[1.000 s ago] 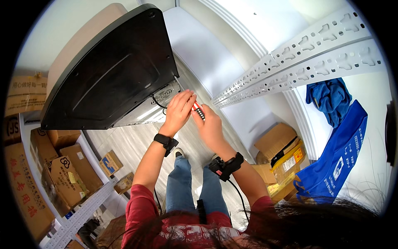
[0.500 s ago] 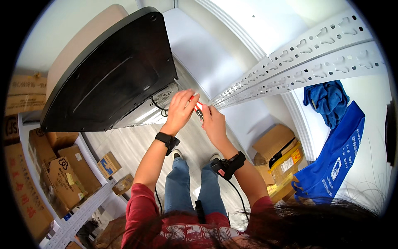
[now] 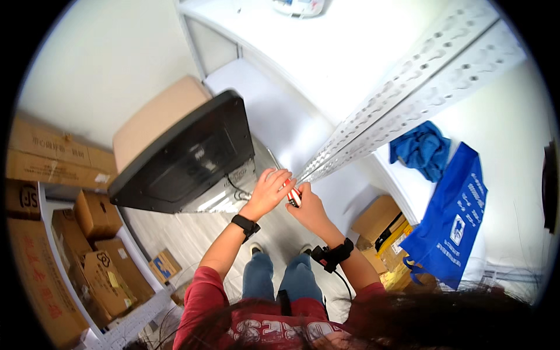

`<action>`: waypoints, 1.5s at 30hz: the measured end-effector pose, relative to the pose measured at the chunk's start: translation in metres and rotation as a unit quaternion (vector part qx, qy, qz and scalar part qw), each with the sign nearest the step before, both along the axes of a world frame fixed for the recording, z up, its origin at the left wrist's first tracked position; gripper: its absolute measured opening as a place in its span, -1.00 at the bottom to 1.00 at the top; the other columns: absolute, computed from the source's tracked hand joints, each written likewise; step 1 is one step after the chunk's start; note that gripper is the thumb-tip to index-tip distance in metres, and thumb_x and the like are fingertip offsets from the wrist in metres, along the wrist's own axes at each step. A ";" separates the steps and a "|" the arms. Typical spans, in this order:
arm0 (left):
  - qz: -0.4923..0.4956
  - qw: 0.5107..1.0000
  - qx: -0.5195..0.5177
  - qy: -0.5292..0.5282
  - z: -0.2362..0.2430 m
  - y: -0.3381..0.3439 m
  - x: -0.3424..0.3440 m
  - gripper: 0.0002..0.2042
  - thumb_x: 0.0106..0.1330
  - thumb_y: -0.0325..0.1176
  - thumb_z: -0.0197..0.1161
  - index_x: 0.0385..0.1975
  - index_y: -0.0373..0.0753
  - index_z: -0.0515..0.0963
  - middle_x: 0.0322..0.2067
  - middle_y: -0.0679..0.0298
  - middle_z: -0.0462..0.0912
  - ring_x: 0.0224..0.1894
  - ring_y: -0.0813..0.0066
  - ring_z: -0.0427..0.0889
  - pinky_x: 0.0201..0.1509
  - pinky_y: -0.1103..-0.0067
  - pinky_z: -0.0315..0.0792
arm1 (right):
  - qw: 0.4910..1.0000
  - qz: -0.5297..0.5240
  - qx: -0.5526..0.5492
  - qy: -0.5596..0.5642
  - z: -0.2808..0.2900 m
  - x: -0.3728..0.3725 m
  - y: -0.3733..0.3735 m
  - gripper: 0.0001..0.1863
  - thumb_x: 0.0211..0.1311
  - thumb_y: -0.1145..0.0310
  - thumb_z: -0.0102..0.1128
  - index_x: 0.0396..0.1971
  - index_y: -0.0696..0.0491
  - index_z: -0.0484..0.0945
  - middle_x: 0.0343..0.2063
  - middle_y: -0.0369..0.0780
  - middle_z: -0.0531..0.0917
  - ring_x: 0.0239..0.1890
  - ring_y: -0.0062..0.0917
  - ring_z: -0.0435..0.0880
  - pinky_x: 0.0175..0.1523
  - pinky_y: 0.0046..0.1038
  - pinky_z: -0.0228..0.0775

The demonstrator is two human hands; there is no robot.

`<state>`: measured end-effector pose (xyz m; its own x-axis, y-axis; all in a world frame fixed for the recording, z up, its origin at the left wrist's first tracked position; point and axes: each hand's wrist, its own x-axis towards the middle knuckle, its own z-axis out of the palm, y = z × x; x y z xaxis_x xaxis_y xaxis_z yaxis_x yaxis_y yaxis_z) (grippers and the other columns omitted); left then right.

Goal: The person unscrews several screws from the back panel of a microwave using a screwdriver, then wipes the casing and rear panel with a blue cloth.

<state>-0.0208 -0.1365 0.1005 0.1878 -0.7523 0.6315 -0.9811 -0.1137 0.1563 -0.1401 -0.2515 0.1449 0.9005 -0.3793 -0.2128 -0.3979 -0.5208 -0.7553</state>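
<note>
Just right of a black panel with a beige back section, my left hand has its fingers wrapped over the upper part of a red-and-white tool with a dark dotted section. My right hand grips the lower part of that tool, close below the left. The tool's tip is hidden by my fingers. Near my left hand, a black cable hangs from a metal plate under the panel. The lower end of a white perforated metal rail is just above my hands; I cannot tell whether they touch.
Cardboard boxes fill shelving on the left; another lies on the wooden floor. A white shelf spans the top. To the right are a blue cloth, a blue bag and an open box.
The view has shifted, showing more shelf at the top, with the panel and both hands lower and smaller in the picture. Both hands still grip the tool.
</note>
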 end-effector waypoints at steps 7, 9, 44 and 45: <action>0.075 0.993 -0.078 0.039 0.114 -0.051 0.028 -0.53 -0.06 -0.55 0.20 -0.03 -0.23 0.43 -0.10 0.12 0.46 -0.02 0.16 0.42 0.08 0.27 0.24 | 0.976 -0.165 0.033 -0.137 0.055 0.028 -0.016 -0.55 -0.10 0.35 0.27 -0.24 0.24 0.32 -0.49 -0.01 0.55 -0.40 -0.17 0.57 -0.27 -0.28 0.37; 0.085 0.988 -0.094 0.085 0.131 -0.070 0.041 -0.72 0.00 -0.51 0.23 -0.23 -0.25 0.51 -0.16 0.16 0.48 -0.12 0.18 0.43 0.03 0.33 0.23 | 0.962 -0.210 0.073 -0.158 0.055 0.043 -0.029 -0.55 -0.09 0.33 0.28 -0.26 0.25 0.31 -0.51 -0.05 0.56 -0.46 -0.27 0.58 -0.32 -0.33 0.38; 0.103 0.946 -0.133 0.278 0.184 -0.176 0.165 -0.88 0.12 -0.53 0.15 -0.34 -0.31 0.49 -0.46 0.05 0.53 -0.44 0.10 0.54 -0.37 0.39 0.41 | 0.953 -0.172 0.132 -0.210 0.094 0.124 -0.119 -0.64 0.06 0.38 0.28 -0.24 0.19 0.31 -0.51 -0.21 0.55 -0.60 -0.62 0.53 -0.49 -0.55 0.43; 0.108 0.949 -0.136 0.263 0.186 -0.166 0.161 -0.90 0.12 -0.53 0.15 -0.36 -0.31 0.51 -0.46 0.06 0.53 -0.44 0.11 0.54 -0.37 0.39 0.41 | 0.957 -0.157 0.109 -0.218 0.093 0.120 -0.114 -0.62 0.04 0.35 0.29 -0.25 0.19 0.32 -0.53 -0.19 0.54 -0.58 -0.57 0.54 -0.47 -0.50 0.41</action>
